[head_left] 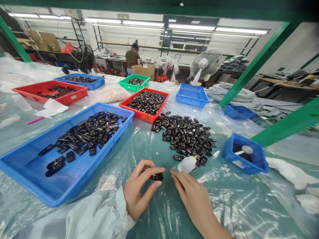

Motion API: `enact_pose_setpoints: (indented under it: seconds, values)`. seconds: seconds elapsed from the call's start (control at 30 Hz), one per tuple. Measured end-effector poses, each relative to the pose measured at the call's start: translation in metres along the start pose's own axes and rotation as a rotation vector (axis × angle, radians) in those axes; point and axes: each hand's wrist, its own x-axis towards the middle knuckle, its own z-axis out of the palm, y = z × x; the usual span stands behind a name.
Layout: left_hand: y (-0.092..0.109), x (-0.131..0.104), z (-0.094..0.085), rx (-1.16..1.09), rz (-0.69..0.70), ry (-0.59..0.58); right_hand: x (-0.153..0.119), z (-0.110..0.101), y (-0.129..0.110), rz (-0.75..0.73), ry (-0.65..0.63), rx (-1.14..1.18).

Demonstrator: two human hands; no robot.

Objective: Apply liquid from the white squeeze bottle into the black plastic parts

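My left hand (141,189) pinches a small black plastic casing (157,176) between thumb and fingers, just above the table. To its right, my right hand (190,196) has its fingertips pressed together a short gap from the casing; whatever they may hold is too small to make out. Just beyond the right hand lies a small white bottle (187,164) with a yellowish tip, against the near edge of a loose pile of similar black casings (186,134). On the left, a large blue tray (99,166) holds more black casings.
A red tray (142,116) full of black pieces stands behind the pile. Another red tray (50,101), a blue tray (98,84) and a green tray (127,87) are farther back. At right, a blue bin (245,166) contains a white scoop. A green post (259,63) slants beside the table.
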Motion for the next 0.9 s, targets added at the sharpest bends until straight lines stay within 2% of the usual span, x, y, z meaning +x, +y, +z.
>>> enact_pose_setpoints:
  seconds: [0.13,0.2,0.23,0.33,0.4,0.53,0.77,0.9]
  values:
    - [0.001,-0.001,0.000,-0.011,0.005,-0.020,0.002,-0.006,-0.005,0.053,-0.005,0.085]
    - [0.001,-0.001,-0.001,-0.017,-0.001,-0.043,0.005,-0.013,-0.011,0.103,-0.025,0.227]
    - [0.001,-0.001,-0.001,-0.024,-0.002,-0.058,0.006,-0.017,-0.014,0.173,-0.048,0.379]
    - [0.001,-0.001,-0.001,-0.059,0.012,-0.125,0.009,-0.028,-0.025,0.514,-0.169,0.995]
    - [0.000,-0.002,-0.001,-0.081,0.031,-0.164,0.009,-0.033,-0.030,0.660,-0.232,1.290]
    - [0.002,-0.005,0.001,-0.107,0.065,-0.193,0.009,-0.035,-0.034,0.693,-0.274,1.535]
    - [0.003,-0.005,0.002,-0.127,0.097,-0.205,0.008,-0.028,-0.037,0.681,-0.283,1.694]
    - [0.003,-0.007,0.003,-0.088,0.172,-0.198,0.005,-0.024,-0.039,0.669,-0.331,1.790]
